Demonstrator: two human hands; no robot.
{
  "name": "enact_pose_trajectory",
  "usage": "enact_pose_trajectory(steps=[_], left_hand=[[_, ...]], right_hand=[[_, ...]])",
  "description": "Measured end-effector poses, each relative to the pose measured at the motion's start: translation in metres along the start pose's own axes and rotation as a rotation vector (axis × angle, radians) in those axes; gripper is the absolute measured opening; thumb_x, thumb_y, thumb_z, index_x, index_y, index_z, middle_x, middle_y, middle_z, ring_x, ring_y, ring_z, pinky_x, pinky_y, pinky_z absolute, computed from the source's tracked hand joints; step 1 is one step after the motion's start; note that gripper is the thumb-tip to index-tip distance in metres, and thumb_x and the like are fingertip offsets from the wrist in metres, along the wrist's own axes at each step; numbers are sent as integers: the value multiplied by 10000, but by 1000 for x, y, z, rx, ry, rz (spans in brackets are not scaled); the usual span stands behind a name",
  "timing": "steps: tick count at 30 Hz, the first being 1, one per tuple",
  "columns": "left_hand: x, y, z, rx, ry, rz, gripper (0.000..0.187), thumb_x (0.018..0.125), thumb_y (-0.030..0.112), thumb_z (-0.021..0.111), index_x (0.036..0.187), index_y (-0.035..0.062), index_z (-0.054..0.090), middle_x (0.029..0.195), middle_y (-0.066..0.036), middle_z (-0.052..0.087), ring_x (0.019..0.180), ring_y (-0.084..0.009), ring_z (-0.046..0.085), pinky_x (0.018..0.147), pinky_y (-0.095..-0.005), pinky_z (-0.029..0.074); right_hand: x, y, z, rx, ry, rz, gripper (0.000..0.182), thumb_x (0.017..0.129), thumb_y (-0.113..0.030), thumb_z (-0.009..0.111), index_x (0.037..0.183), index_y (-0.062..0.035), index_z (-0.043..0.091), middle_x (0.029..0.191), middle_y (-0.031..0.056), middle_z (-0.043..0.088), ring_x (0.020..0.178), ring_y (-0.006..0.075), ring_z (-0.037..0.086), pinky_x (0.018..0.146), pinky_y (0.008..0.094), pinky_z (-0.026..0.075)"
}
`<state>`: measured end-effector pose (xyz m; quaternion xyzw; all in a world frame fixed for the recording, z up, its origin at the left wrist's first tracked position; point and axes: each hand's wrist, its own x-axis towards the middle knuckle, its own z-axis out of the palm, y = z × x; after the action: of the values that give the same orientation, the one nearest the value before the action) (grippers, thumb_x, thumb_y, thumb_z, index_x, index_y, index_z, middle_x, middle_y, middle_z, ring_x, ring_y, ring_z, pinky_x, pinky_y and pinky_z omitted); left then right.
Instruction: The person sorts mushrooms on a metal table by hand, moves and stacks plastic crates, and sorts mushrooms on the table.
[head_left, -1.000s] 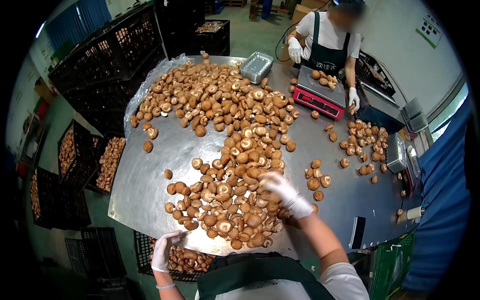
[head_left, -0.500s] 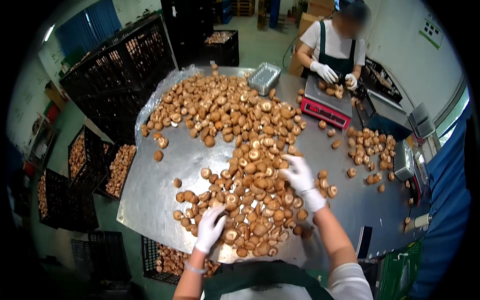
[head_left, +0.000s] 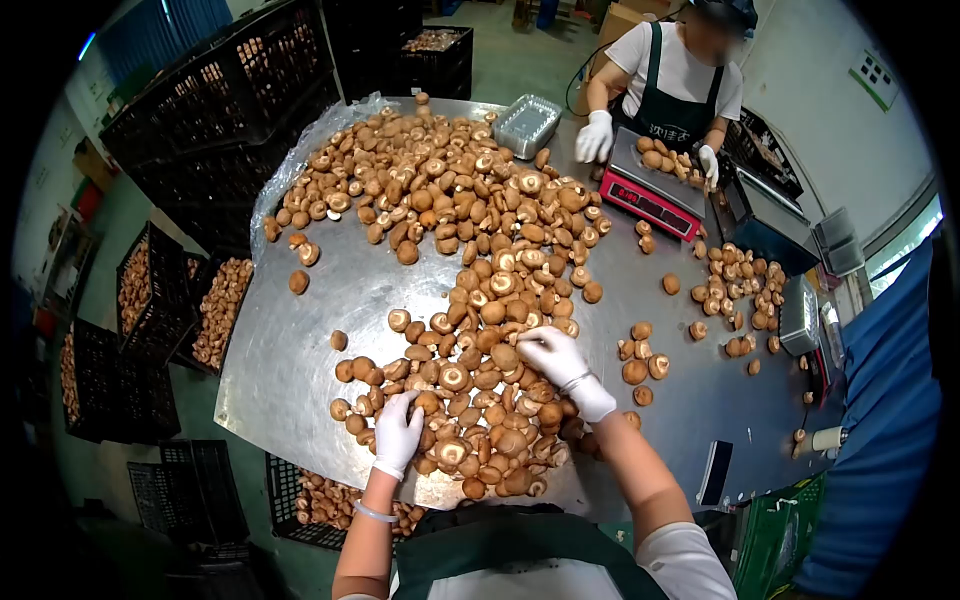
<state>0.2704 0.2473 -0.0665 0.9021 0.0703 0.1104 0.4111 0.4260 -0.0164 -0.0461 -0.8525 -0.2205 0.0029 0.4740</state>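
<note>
When viewed from the head camera, locate the shiitake mushrooms in a broad heap across the metal surface, running from the far edge down to the near edge. Locate the white-gloved left hand at the left side of the near part of the heap, fingers bent and touching a brown mushroom cap; cannot tell a firm grip from mere contact. Locate the white-gloved right hand over the right side of the same part, palm down, thumb and fingertips narrow at the caps; cannot confirm or rule out a mushroom between them. Note a small cluster of mushrooms to the right of the right hand, apart from the heap, and a larger cluster farther right. At the far right side, note a red weighing scale with mushrooms on top, beside a co-worker in a dark green apron, gloved hands on either side of the scale. Left of the scale, find clear plastic trays. Below the near edge, find a black plastic crate holding further mushrooms.
</note>
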Motion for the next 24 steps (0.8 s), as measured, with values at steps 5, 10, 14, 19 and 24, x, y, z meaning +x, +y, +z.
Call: enact_pose_trajectory(steps=[5, 10, 14, 19, 24], left_hand=[[9, 36, -6, 48, 120, 134, 251, 802, 89, 636, 1044, 31, 609, 948, -122, 615, 912, -273, 598, 796, -360, 480], [-2, 55, -10, -896, -235, -483, 486, 905, 157, 558, 1354, 66, 396, 1189, -108, 558, 989, -194, 594, 785, -289, 496], [1, 43, -5, -1506, -379, -560, 548, 907, 115, 503, 1406, 35, 290, 1375, -148, 399, 1126, -272, 544, 875, -348, 516], [8, 58, -12, -1441, -279, -421, 584, 820, -34, 468, 1385, 0, 327, 1415, -125, 361, 1255, -190, 431, 1001, -279, 420], [4, 52, -17, -1352, -201, -419, 528, 833, -31, 486, 1345, 23, 372, 1388, -108, 390, 1215, -144, 447, 960, -244, 425]], right_hand=[[-10, -16, 36, -542, -202, 70, 453, 806, -368, 639, 1172, -116, 552, 1047, 125, 611, 875, 300, 630, 757, 379, 519], [-18, -65, 28, -172, -448, -102, 537, 793, -464, 644, 1205, -133, 549, 1093, 101, 604, 927, 294, 626, 778, 375, 510], [32, -66, 28, -337, -367, -96, 371, 839, -351, 583, 1138, -132, 595, 1004, 105, 608, 909, 273, 615, 756, 364, 508], [90, 1, 57, -813, -301, -25, 351, 732, -279, 692, 1015, -87, 610, 975, 136, 610, 915, 288, 598, 755, 393, 509], [79, -19, 52, -716, -563, 2, 409, 730, -325, 697, 1029, -68, 587, 1022, 167, 604, 948, 332, 601, 806, 406, 493]])
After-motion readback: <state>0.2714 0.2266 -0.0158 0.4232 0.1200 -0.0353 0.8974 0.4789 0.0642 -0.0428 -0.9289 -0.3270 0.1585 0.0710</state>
